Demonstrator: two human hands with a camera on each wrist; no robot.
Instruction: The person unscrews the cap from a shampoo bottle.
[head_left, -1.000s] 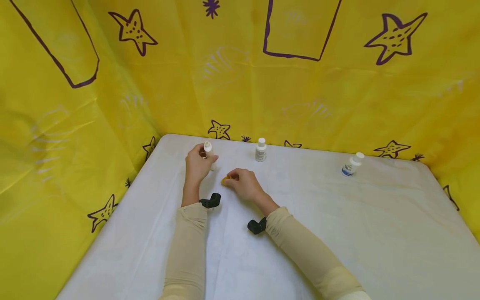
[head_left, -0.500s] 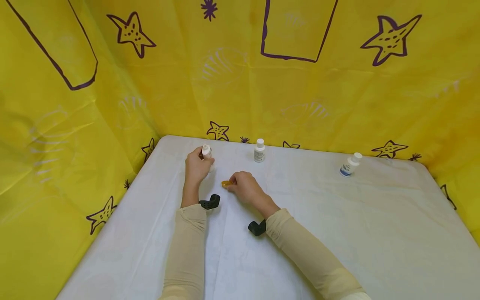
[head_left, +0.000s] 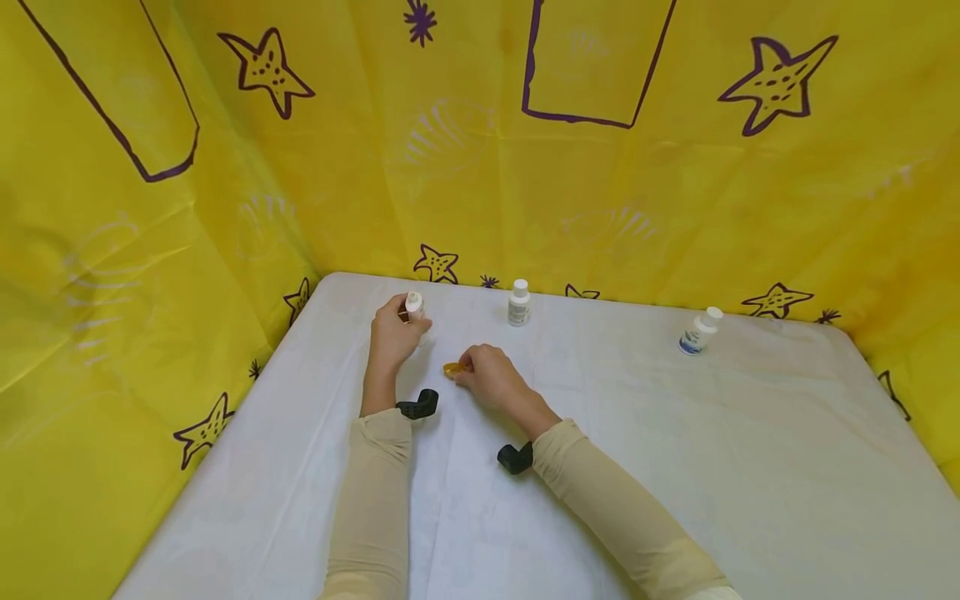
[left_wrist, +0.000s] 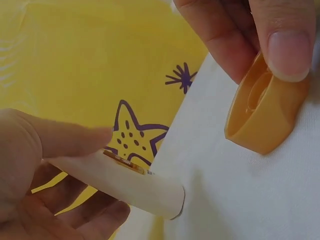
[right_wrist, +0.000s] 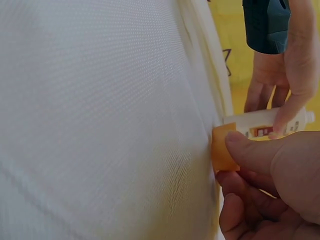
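My left hand [head_left: 393, 335] grips a small white bottle [head_left: 414, 305] near the back left of the white table [head_left: 675, 467]; in the left wrist view the white bottle [left_wrist: 125, 182] lies between my thumb and fingers. My right hand [head_left: 486, 377] pinches an orange cap [head_left: 452, 368] against the cloth, just right of the left hand. In the left wrist view the orange cap [left_wrist: 262, 112] is under the right hand's fingertips. The right wrist view shows the orange cap [right_wrist: 222, 148] under my thumb, with the white bottle [right_wrist: 262, 125] behind it.
Two more white bottles stand near the back edge, one in the middle [head_left: 518, 302] and one tilted at the right [head_left: 696, 332]. Yellow sheeting with purple stars [head_left: 525, 150] walls the table on three sides. Black wrist cameras [head_left: 418, 405] sit at both cuffs.
Both hands stay almost in place. The right hand has lowered the orange cap onto the cloth, and the left hand has shifted the bottle slightly.
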